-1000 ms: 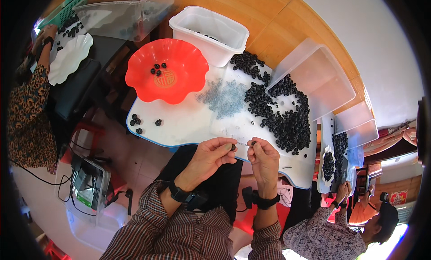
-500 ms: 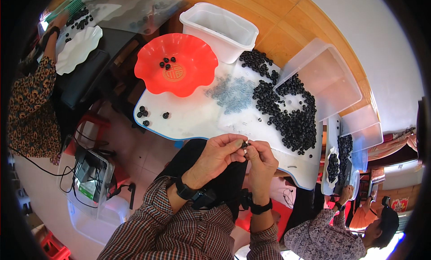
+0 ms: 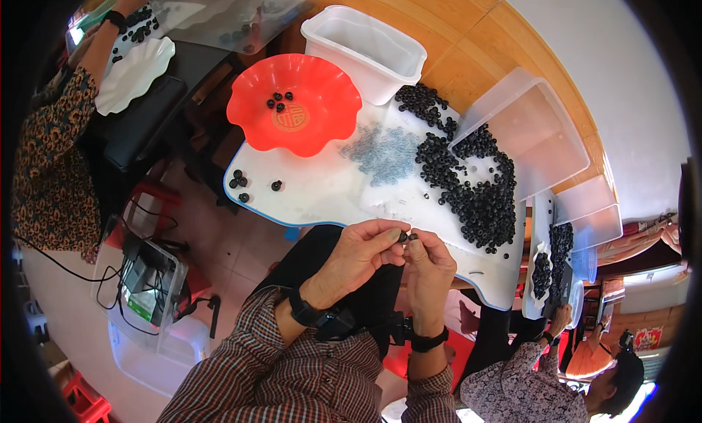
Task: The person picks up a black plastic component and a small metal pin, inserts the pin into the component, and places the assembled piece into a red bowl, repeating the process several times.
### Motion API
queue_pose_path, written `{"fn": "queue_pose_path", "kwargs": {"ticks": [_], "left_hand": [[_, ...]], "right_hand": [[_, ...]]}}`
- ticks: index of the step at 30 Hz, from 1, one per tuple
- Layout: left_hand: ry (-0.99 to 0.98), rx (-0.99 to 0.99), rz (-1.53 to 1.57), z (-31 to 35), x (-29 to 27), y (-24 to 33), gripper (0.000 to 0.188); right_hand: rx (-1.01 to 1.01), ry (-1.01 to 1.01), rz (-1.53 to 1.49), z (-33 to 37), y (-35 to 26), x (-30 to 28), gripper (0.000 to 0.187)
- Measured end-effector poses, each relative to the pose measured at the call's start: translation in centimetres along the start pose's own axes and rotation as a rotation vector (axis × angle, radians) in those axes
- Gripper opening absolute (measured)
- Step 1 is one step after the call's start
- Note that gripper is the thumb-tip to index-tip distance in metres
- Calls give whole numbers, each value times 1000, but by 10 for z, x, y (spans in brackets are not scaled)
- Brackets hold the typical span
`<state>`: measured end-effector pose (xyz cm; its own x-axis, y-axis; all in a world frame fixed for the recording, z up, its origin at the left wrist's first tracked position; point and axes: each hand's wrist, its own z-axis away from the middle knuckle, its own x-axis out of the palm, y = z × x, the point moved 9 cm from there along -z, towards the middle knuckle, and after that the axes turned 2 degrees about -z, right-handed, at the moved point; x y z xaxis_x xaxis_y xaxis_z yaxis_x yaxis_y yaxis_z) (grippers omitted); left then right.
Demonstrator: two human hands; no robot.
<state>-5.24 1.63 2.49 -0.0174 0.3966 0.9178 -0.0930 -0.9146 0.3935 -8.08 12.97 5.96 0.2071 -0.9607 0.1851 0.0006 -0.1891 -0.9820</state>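
Two hands meeting at the near desk [image 3: 329,204] edge, left hand [image 3: 363,253] and right hand [image 3: 428,271] fingers pinched together on a small black ring [image 3: 404,237], black ring pile [image 3: 475,189] far right, red dish [image 3: 294,103] far left.

Both hands meet just before the near edge of the white bench [image 3: 322,204], the left hand [image 3: 358,258] and right hand [image 3: 428,273] touching, with a small black ring [image 3: 404,236] pinched between their fingertips. On the bench, a red scalloped plastic dish [image 3: 292,105] sits at the left, a few rings in it. Behind it stands a white rectangular plastic tub [image 3: 363,50]. A heap of black rings [image 3: 468,182] lies to the right, a patch of small pale beads [image 3: 380,152] between dish and heap. A clear plastic lid [image 3: 530,130] lies right of the heap.
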Motion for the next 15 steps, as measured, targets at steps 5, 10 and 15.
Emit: {"fn": "queue_pose_path", "kwargs": {"ticks": [5,10,15], "left_hand": [[22,7,-11,1,2,3,24],[-1,38,-33,0,0,1,24],[17,75,-61,1,-3,4,21]], "right_hand": [[46,-35,-146,-1,1,7,17],[6,-32,-118,-1,-2,6,17],[-28,-26,-84,1,-5,7,17]]}}
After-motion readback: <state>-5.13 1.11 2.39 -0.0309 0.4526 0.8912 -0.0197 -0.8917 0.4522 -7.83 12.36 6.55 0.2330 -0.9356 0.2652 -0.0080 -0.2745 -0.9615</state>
